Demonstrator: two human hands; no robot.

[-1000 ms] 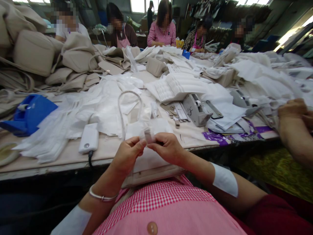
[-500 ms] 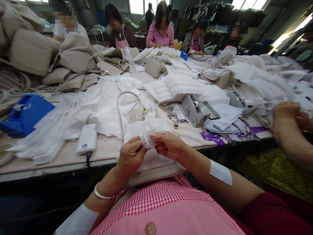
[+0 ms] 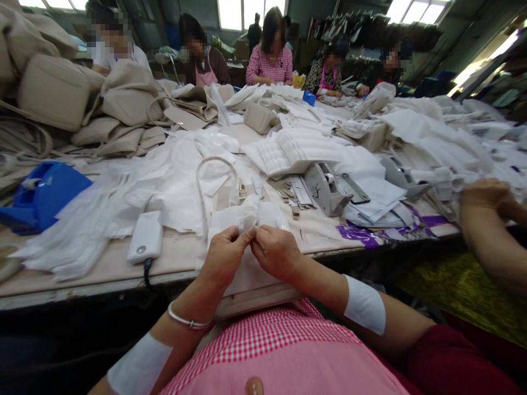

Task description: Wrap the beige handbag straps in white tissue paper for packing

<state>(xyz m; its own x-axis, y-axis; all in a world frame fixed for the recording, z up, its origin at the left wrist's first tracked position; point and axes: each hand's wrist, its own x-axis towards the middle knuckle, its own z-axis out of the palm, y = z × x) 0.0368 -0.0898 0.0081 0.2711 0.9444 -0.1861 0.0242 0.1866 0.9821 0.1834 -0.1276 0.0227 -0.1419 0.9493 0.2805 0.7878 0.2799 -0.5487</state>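
Note:
At the table edge, my left hand (image 3: 228,251) and my right hand (image 3: 275,251) meet, thumbs and fingers closed on a thin white wrapping sheet (image 3: 248,213). It looks bunched and slightly see-through, and my fingers hide its near end. Beneath it lies a beige bag (image 3: 239,305), partly covered in white padding, its front edge against my apron. The bag's thin strap (image 3: 198,181) loops up beyond my hands. A gold-coloured buckle (image 3: 242,190) shows just past the wrapping.
A white power bank (image 3: 146,236) with a black cable lies left, near a blue tape dispenser (image 3: 47,192). A grey tape dispenser (image 3: 325,189) and a phone (image 3: 353,187) are right. Beige bags (image 3: 53,90) pile up at far left. A co-worker's arm (image 3: 486,225) reaches in from the right.
My right hand has moved in against my left, its fingers now curled tighter. The white wrapping, earlier puffed between my fingertips, is drawn lower and flatter over the bag.

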